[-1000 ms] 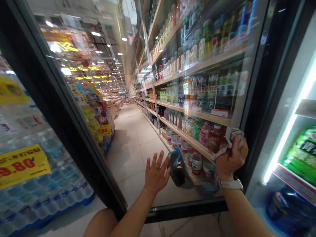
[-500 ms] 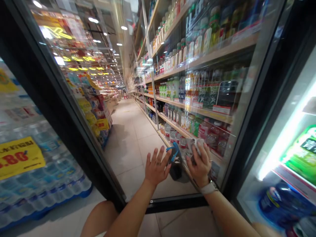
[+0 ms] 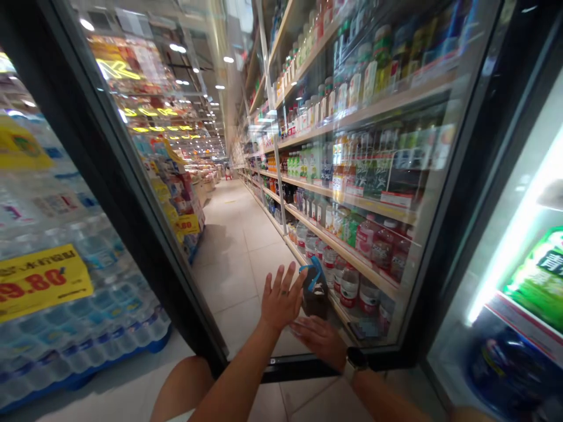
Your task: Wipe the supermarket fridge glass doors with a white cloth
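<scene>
Facing a glass cooler door (image 3: 422, 117), pale tiled floor (image 3: 237, 269), drinks shelves (image 3: 347, 252)

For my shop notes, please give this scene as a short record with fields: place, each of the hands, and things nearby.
Place: supermarket aisle
Left hand: open, fingers spread, beside a dark pouch with a blue strap
Right hand: open, holding nothing, below the pouch; watch on the wrist
Nearby: glass cooler door, drink bottles on shelves, yellow price sign
</scene>
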Demonstrator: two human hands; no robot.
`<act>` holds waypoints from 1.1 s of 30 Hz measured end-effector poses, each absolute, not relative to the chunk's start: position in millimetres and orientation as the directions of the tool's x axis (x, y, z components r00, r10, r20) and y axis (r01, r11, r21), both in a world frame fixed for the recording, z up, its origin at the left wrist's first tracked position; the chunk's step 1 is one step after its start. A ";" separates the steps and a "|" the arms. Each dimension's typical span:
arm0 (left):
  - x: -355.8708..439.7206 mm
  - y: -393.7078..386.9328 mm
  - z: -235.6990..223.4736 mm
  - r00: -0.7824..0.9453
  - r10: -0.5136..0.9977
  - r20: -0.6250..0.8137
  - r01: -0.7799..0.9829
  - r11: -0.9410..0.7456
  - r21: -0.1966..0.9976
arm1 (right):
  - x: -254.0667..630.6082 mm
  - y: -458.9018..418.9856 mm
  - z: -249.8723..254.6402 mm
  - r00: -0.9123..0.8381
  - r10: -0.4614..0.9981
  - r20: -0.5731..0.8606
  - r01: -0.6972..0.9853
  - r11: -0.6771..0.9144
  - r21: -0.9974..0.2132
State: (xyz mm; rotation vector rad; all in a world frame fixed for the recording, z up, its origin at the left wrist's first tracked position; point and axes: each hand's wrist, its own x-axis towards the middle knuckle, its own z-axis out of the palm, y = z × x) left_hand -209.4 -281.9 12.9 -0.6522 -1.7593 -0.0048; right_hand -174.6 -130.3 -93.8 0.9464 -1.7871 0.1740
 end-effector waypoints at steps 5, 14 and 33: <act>-211.3 -283.6 11.3 -0.118 0.423 0.899 0.429 0.838 -0.338 | -185.0 -125.1 -79.0 -0.077 -0.514 0.854 -0.679 0.655 0.333; -210.5 -287.4 12.9 -0.107 0.439 0.892 0.494 0.802 -0.335 | -183.8 -89.3 -1.0 -0.109 -0.293 0.950 -0.461 0.861 0.213; -192.8 -324.0 45.3 -0.142 0.376 0.916 0.392 0.871 -0.297 | -189.9 -65.8 67.9 0.039 0.266 0.963 -0.384 0.894 -0.231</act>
